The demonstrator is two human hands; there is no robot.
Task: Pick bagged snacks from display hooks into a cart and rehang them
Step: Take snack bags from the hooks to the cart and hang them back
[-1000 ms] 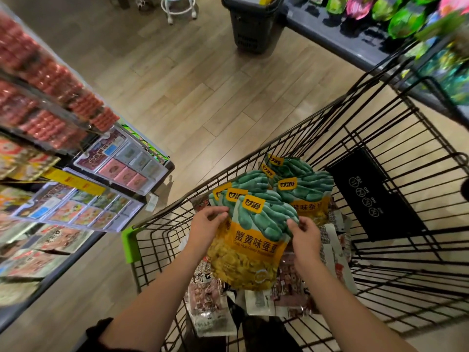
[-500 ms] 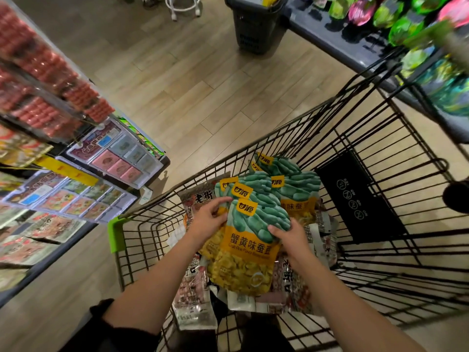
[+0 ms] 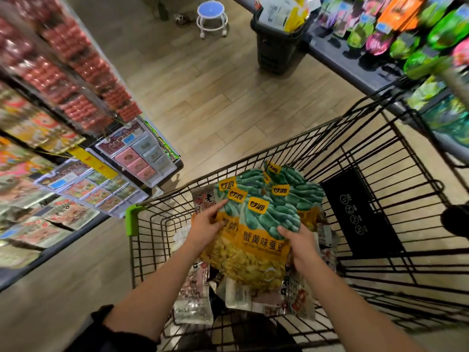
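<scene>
A stack of green-and-yellow snack bags [image 3: 256, 240] sits over the black wire cart [image 3: 380, 153]. My left hand [image 3: 206, 226] holds the stack's left edge, fingers spread across the front of the bags. My right hand [image 3: 298, 241] grips the right edge of the front bag, thumb on its face. More of the same bags [image 3: 291, 189] lie behind, fanned toward the cart's far side. Beneath them lie red-and-clear snack packets [image 3: 193, 290] on the cart floor.
Hanging snack displays [image 3: 76, 102] fill the left shelving, with boxed packets [image 3: 142, 156] near the cart's green corner [image 3: 132, 219]. On the right, a shelf holds colourful bags [image 3: 416, 34]. A dark basket [image 3: 276, 41] and a small white stool [image 3: 212, 19] stand on the wooden floor ahead.
The view has tilted up, showing more aisle. Both hands keep hold of the bag stack; my left hand's fingers have slid further onto the bags' front.
</scene>
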